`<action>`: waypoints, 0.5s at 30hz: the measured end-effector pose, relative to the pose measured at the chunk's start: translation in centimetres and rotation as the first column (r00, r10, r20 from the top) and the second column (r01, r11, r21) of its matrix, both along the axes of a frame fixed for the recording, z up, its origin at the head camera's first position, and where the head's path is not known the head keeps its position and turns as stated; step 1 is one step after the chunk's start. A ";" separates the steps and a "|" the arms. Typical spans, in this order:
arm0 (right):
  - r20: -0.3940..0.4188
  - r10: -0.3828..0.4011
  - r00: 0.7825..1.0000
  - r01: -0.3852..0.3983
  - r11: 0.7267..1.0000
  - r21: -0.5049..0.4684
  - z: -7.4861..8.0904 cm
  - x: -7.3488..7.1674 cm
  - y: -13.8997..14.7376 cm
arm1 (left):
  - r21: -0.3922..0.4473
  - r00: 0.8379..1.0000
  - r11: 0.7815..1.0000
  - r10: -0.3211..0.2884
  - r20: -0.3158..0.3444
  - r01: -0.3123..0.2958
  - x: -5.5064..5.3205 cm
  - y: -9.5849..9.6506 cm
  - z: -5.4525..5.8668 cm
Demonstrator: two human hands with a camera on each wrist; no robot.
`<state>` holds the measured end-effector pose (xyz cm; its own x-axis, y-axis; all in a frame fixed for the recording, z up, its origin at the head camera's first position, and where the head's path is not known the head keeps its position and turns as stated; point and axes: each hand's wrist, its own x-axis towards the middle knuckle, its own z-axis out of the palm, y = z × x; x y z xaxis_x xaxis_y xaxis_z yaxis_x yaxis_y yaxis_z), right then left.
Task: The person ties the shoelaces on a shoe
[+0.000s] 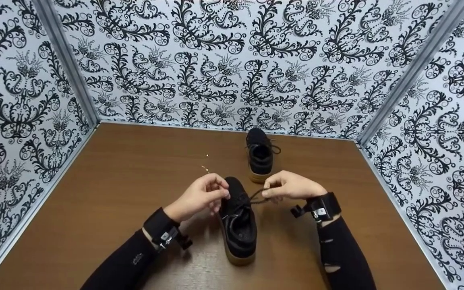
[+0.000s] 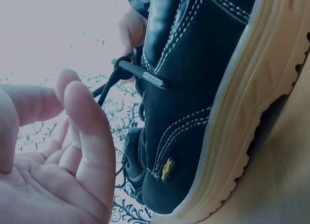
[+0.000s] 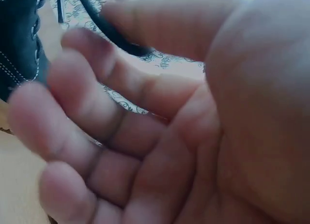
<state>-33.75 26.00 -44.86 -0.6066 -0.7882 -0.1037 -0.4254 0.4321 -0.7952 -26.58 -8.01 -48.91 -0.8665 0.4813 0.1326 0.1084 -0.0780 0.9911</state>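
Observation:
A black shoe (image 1: 241, 246) with a tan sole stands on the table, toe pointing away. My left hand (image 1: 200, 196) is at the shoe's left side. In the left wrist view its thumb and index finger pinch a black shoelace (image 2: 110, 83), and a lace tip (image 2: 154, 80) hangs beside the shoe's upper. On the right, my right hand (image 1: 292, 186) pinches a looped stretch of lace (image 1: 258, 200) drawn out from the shoe. In the right wrist view, that lace (image 3: 104, 28) runs to the thumb, with the other fingers loosely bent.
A second black shoe (image 1: 258, 141) with a tan sole stands farther back on the brown table (image 1: 147, 153), its lace loop hanging to the right. Patterned walls (image 1: 224, 72) in metal frames enclose the table at the back and both sides.

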 end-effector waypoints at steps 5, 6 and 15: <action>-0.005 0.059 0.998 -0.059 0.997 0.041 -0.2 -0.3 0.2 | -0.054 1.000 0.998 0.014 0.007 -0.013 0.0 -0.2 0.1; -0.021 0.066 0.998 -0.065 0.997 0.047 -0.2 -0.4 0.1 | -0.069 1.000 0.998 0.010 0.003 -0.009 0.0 -0.2 0.0; -0.024 -0.010 1.000 0.011 0.999 0.038 -0.5 0.1 -1.4 | -0.207 0.993 0.972 -0.117 -0.026 0.109 -0.2 -0.2 -0.4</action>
<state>-33.67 24.61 -45.39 -0.6178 -0.7773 -0.1189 -0.4393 0.4666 -0.7676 -26.74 -8.22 -49.26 -0.8014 0.5959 0.0523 0.1481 0.1129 0.9825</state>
